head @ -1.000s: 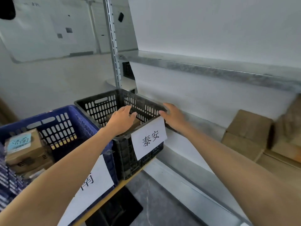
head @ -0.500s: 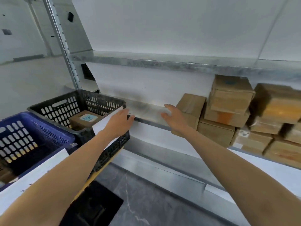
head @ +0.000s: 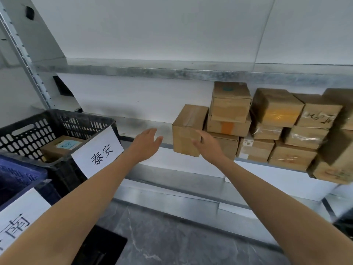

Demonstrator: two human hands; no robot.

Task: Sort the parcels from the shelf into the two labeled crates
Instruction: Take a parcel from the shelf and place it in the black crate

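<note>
Left hand [head: 147, 145] is held open with fingers straight and nothing gripped, just left of a box [head: 186, 129] at the front edge of the shelf [head: 137, 124]. Right hand [head: 209, 145] is likewise spread open at the box's right front corner; contact cannot be told. The box stands leftmost of the parcels [head: 277, 119] stacked on the shelf. A black crate [head: 28, 131], labelled 泰安, is seen to the left with one carton [head: 61, 148] inside. A blue crate [head: 17, 175] is set beside it.

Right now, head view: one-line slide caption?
Left hand and right hand reach toward the leftmost parcel on the shelf, black crate alongside.
</note>
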